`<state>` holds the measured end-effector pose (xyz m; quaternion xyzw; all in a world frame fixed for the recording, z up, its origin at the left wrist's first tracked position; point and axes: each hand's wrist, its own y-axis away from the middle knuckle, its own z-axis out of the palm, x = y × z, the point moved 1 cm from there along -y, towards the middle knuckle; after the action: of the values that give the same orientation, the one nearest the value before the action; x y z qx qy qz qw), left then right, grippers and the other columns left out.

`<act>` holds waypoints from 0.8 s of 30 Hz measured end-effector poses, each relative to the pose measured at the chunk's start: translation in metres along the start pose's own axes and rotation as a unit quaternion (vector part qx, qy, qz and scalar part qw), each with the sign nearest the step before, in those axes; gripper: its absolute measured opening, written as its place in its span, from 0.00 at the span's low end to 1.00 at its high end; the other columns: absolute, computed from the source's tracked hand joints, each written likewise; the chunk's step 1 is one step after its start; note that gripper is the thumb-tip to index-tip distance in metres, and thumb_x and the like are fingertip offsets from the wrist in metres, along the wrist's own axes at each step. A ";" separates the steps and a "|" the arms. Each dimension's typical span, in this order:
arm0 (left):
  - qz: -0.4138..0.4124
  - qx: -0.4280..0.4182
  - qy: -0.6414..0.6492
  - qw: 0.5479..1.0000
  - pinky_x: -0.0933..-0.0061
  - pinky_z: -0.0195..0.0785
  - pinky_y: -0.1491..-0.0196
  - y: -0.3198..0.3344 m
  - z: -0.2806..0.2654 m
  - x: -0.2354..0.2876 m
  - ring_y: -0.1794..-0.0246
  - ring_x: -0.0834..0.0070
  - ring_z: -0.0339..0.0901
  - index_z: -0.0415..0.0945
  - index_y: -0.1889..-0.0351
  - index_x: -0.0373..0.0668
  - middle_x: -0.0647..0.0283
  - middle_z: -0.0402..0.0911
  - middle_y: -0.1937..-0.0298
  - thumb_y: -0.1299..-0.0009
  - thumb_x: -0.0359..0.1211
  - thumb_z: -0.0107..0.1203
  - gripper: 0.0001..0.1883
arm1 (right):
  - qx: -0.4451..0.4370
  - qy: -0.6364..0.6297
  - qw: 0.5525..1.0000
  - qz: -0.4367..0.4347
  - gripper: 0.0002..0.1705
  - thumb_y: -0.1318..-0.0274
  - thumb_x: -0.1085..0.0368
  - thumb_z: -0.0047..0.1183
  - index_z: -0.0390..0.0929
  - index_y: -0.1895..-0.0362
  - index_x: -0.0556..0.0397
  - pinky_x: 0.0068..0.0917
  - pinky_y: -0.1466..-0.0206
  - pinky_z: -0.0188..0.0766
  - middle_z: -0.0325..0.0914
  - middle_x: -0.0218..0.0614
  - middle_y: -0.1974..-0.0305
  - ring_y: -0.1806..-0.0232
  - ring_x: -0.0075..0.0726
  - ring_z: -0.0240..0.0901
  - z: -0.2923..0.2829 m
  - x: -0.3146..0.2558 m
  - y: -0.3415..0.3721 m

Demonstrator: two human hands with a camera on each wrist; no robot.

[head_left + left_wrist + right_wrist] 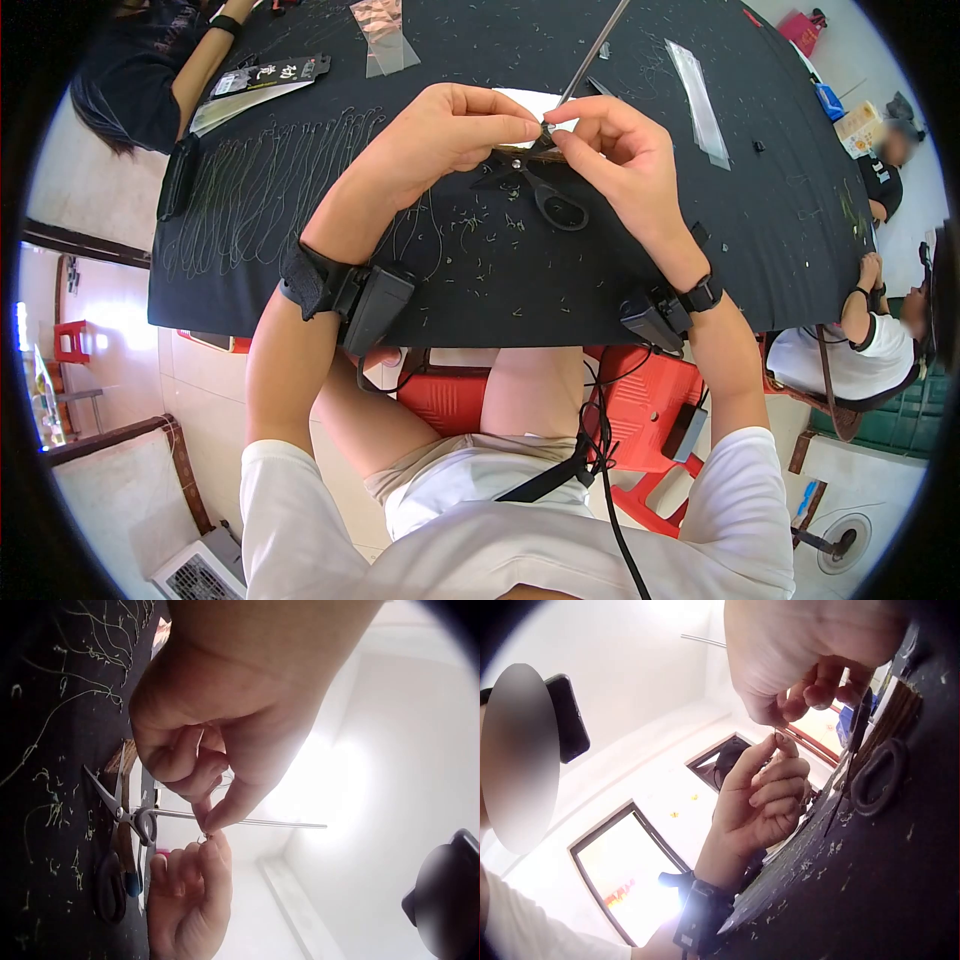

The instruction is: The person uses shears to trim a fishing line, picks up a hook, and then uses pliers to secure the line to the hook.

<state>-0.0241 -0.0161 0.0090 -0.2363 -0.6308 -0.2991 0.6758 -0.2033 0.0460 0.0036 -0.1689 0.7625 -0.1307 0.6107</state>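
Observation:
Both hands meet over the black-covered table (pixel 470 290), fingertips almost touching. My left hand (pixel 435 135) pinches thin fishing line between thumb and forefinger; a fine loop of it (pixel 226 780) shows by those fingers. Between the fingertips of my right hand (pixel 630 150) is a tiny curved fishing hook (pixel 201 839), mostly hidden. The other right fingers are loosely bent. Just below the hands lie spread scissors (pixel 540 188) with black handles. Behind them are a brown wooden piece (pixel 124 761) and a white sheet (pixel 530 102). A thin metal rod (pixel 595 52) slants up beyond the fingers.
Many fishing lines (pixel 270 165) lie in a row at left, below a black-and-white package (pixel 265 78). Clear plastic sleeves (pixel 697 100) lie at right. Line clippings (pixel 480 230) dot the cloth. Another person's arm (pixel 205 70) reaches in at upper left.

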 end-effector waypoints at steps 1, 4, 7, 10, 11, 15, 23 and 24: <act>0.000 0.000 0.000 1.000 0.89 0.40 0.84 0.000 0.000 0.001 0.86 0.93 0.53 0.76 0.63 0.36 0.75 0.70 0.79 0.38 0.32 0.55 0.10 | 0.000 0.011 1.000 -0.014 0.07 0.50 0.72 0.53 0.76 0.64 0.52 0.08 0.79 0.48 0.64 0.16 0.83 0.82 0.06 0.53 0.000 0.000 -0.001; -0.005 -0.003 0.002 1.000 0.89 0.40 0.84 0.000 0.000 0.001 0.86 0.93 0.53 0.75 0.63 0.36 0.75 0.70 0.79 0.39 0.31 0.55 0.10 | 0.002 0.040 0.998 -0.044 0.07 0.51 0.72 0.54 0.77 0.65 0.51 0.09 0.80 0.47 0.64 0.16 0.84 0.83 0.06 0.52 0.000 0.000 -0.001; -0.010 -0.004 -0.004 1.000 0.89 0.40 0.84 -0.001 -0.001 0.000 0.86 0.93 0.53 0.75 0.63 0.35 0.76 0.70 0.79 0.39 0.31 0.55 0.10 | 0.005 0.078 0.995 -0.064 0.07 0.52 0.72 0.55 0.78 0.66 0.50 0.09 0.80 0.47 0.63 0.16 0.84 0.83 0.07 0.52 -0.001 0.000 -0.001; -0.012 -0.011 0.006 1.000 0.89 0.40 0.85 -0.001 -0.001 -0.001 0.86 0.93 0.53 0.76 0.63 0.35 0.76 0.70 0.79 0.39 0.32 0.55 0.10 | 0.010 0.105 0.992 -0.071 0.07 0.53 0.72 0.55 0.78 0.66 0.50 0.10 0.80 0.47 0.63 0.16 0.85 0.84 0.07 0.52 0.000 -0.001 0.000; -0.011 -0.012 0.004 1.000 0.89 0.40 0.85 -0.001 -0.001 -0.002 0.87 0.93 0.53 0.76 0.63 0.35 0.76 0.69 0.79 0.39 0.32 0.55 0.10 | 0.013 0.112 0.991 -0.072 0.07 0.53 0.72 0.56 0.78 0.66 0.50 0.10 0.80 0.48 0.63 0.17 0.85 0.84 0.07 0.53 0.000 -0.002 0.000; -0.012 -0.001 -0.028 1.000 0.89 0.38 0.85 0.000 0.002 -0.001 0.87 0.94 0.52 0.76 0.65 0.36 0.77 0.68 0.81 0.39 0.32 0.56 0.09 | 0.009 0.129 0.989 -0.072 0.07 0.54 0.72 0.56 0.77 0.67 0.50 0.09 0.80 0.49 0.62 0.17 0.85 0.84 0.08 0.53 0.000 -0.002 0.001; -0.005 -0.023 -0.040 0.999 0.88 0.37 0.84 -0.001 0.000 -0.003 0.87 0.94 0.50 0.77 0.66 0.37 0.78 0.66 0.83 0.40 0.32 0.57 0.08 | -0.031 0.102 0.991 -0.075 0.05 0.52 0.72 0.54 0.75 0.68 0.51 0.10 0.79 0.51 0.64 0.19 0.83 0.82 0.09 0.56 0.003 -0.006 0.002; -0.003 -0.024 -0.039 0.999 0.89 0.38 0.84 -0.001 -0.001 -0.003 0.87 0.94 0.51 0.77 0.66 0.37 0.77 0.67 0.82 0.40 0.32 0.57 0.09 | -0.032 0.102 0.991 -0.075 0.05 0.52 0.72 0.54 0.75 0.68 0.51 0.10 0.79 0.51 0.64 0.19 0.83 0.82 0.09 0.56 0.003 -0.006 0.002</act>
<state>-0.0241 -0.0169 0.0056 -0.2619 -0.6504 -0.3068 0.6437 -0.1993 0.0502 0.0079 -0.2304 0.8101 -0.1684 0.5122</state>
